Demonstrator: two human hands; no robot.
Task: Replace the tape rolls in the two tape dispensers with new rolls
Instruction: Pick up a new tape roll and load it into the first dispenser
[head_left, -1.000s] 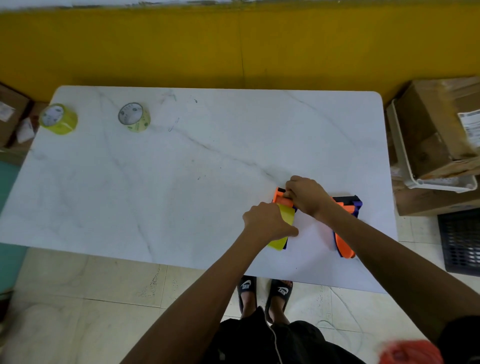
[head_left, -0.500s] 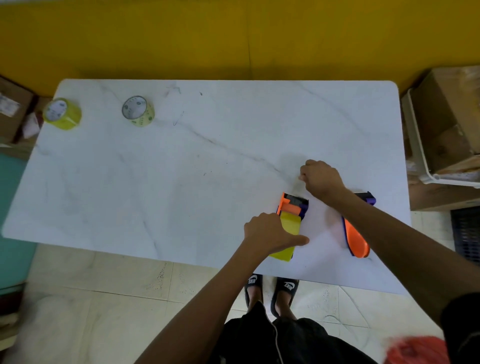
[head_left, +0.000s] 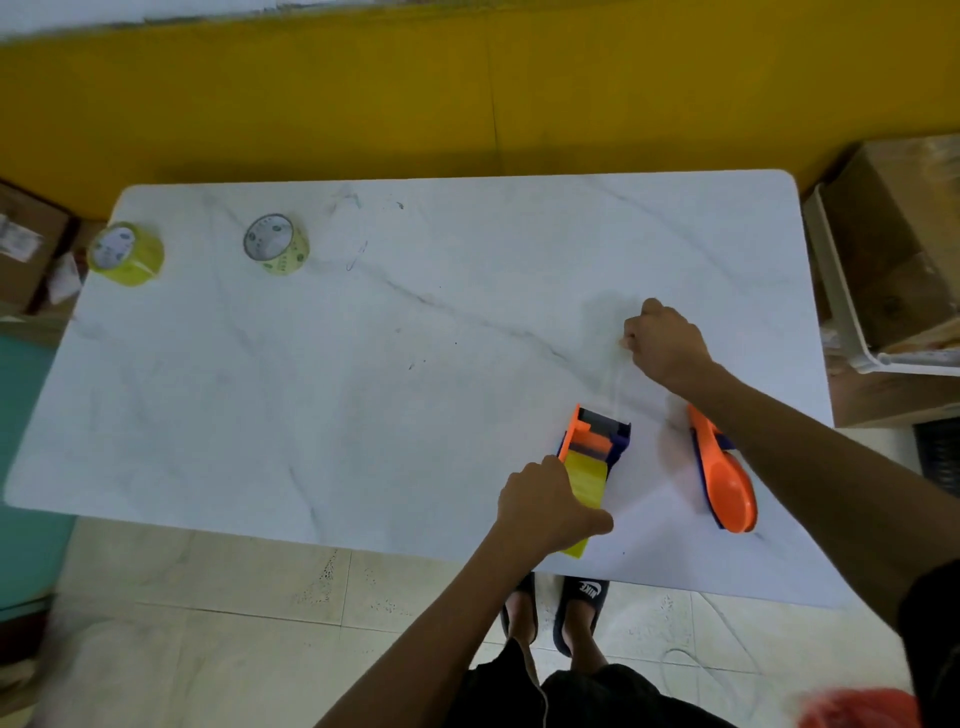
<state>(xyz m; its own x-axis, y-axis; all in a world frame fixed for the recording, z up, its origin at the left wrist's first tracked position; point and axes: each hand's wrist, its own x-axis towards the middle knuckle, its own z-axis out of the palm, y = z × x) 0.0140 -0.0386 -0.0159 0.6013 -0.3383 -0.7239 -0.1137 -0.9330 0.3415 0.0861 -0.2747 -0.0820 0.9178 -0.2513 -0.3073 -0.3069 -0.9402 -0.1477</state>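
The left hand (head_left: 550, 506), at lower centre of the frame, is curled palm-down in a clamped grip with the thumb pointing right, its bare forearm running down and left to the bottom edge. The right hand (head_left: 665, 345), right of centre and higher in the frame, is closed into a loose fist with the fingertips pinched together at its left side. Its bare forearm stretches down and right to the lower right corner, where a dark sleeve begins.

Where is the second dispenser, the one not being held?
The second dispenser lies on its side near the table's front right edge, partly under the right forearm, right of the held dispenser.
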